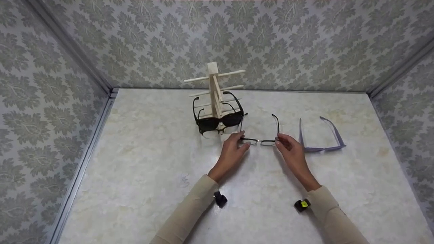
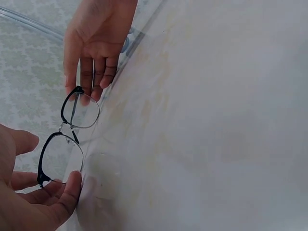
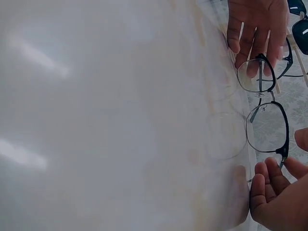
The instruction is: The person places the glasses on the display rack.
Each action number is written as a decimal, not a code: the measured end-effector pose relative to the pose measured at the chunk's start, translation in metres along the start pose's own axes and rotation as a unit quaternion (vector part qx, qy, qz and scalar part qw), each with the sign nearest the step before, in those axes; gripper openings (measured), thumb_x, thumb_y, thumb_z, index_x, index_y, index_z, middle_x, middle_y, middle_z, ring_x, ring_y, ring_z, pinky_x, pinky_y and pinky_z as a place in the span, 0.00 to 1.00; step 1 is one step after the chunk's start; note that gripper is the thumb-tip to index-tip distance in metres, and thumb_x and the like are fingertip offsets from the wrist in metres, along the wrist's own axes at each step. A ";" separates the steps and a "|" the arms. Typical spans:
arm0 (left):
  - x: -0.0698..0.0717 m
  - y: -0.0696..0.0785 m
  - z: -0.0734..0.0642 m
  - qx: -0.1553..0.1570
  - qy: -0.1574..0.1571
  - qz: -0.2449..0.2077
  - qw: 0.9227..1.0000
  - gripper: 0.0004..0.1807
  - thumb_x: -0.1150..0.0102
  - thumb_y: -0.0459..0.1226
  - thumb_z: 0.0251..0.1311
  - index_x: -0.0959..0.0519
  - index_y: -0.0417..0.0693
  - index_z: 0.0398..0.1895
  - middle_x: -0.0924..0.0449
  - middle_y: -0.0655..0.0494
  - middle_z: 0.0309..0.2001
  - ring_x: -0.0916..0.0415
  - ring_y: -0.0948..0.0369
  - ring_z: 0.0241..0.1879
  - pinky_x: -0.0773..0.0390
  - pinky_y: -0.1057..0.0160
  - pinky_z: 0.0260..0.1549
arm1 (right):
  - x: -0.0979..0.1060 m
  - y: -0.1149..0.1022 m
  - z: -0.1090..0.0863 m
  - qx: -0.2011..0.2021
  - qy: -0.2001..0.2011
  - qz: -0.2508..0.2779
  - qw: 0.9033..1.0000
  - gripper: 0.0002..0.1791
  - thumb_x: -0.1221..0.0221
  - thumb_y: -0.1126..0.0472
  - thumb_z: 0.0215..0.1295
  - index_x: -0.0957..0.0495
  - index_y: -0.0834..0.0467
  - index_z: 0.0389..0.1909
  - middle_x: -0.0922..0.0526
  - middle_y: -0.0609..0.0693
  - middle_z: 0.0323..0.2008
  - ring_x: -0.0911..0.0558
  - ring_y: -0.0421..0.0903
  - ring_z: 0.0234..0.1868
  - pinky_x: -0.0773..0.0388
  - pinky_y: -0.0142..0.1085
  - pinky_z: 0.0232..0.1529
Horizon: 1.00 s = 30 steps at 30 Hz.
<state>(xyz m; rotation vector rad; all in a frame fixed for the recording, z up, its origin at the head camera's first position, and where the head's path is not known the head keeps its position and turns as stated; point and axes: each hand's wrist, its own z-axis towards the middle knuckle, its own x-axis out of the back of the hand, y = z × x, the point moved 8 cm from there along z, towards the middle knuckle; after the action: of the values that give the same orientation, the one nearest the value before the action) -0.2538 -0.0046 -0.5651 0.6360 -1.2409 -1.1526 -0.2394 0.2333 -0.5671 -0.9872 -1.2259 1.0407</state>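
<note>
Black half-rimmed eyeglasses (image 1: 251, 139) with clear lenses stand between the two hands, temples unfolded and pointing away from me. My left hand (image 1: 232, 147) holds them at the left hinge corner, and my right hand (image 1: 292, 149) grips the right one. In the left wrist view the left fingers (image 2: 72, 192) curl by the lower corner of the frame. The right wrist view has the right fingers (image 3: 269, 180) bent around the other hinge. Whether the rims touch the table is hard to tell.
A wooden eyewear rack (image 1: 212, 69) with crossbars stands left of centre, carrying black sunglasses (image 1: 220, 121) above clear-lens glasses (image 1: 211, 135). Purple glasses (image 1: 313, 149) lie unfolded to the right of the right hand. Patterned walls (image 1: 237, 44) border the marbled table (image 1: 142, 152).
</note>
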 end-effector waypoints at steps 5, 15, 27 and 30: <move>0.003 0.013 -0.003 0.025 -0.013 0.003 1.000 0.26 0.35 0.33 0.76 0.23 0.22 0.69 0.16 0.34 0.55 0.16 0.46 0.51 0.15 0.51 0.55 | -0.001 -0.003 -0.002 -0.003 -0.003 -0.003 1.000 0.21 0.37 0.68 0.81 0.21 0.72 0.69 0.15 0.69 0.61 0.16 0.39 0.56 0.21 0.23 0.59; 0.008 0.026 -0.007 0.025 -0.002 -0.018 1.000 0.23 0.36 0.30 0.77 0.22 0.23 0.68 0.15 0.35 0.55 0.12 0.45 0.51 0.11 0.56 0.51 | 0.008 -0.015 -0.013 -0.006 -0.008 -0.005 1.000 0.20 0.37 0.67 0.82 0.20 0.69 0.69 0.15 0.66 0.61 0.16 0.47 0.58 0.18 0.25 0.56; 0.017 0.059 -0.012 0.008 0.020 -0.062 0.998 0.18 0.35 0.32 0.78 0.16 0.33 0.66 0.13 0.41 0.56 0.10 0.53 0.50 0.11 0.66 0.45 | 0.029 -0.039 -0.021 0.038 0.006 -0.001 0.999 0.19 0.35 0.68 0.80 0.18 0.68 0.67 0.13 0.67 0.58 0.14 0.40 0.55 0.18 0.25 0.58; 0.019 0.065 -0.014 0.000 0.023 -0.065 0.998 0.17 0.34 0.33 0.78 0.15 0.34 0.64 0.12 0.44 0.55 0.10 0.54 0.49 0.11 0.66 0.45 | 0.032 -0.042 -0.022 0.042 0.006 0.016 0.999 0.19 0.34 0.70 0.78 0.17 0.68 0.67 0.13 0.68 0.58 0.13 0.40 0.54 0.17 0.26 0.57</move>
<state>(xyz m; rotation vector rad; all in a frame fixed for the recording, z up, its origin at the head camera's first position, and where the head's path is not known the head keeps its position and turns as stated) -0.2218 -0.0020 -0.5039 0.7487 -1.1750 -1.2383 -0.2125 0.2535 -0.5205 -0.9488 -1.1514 1.1013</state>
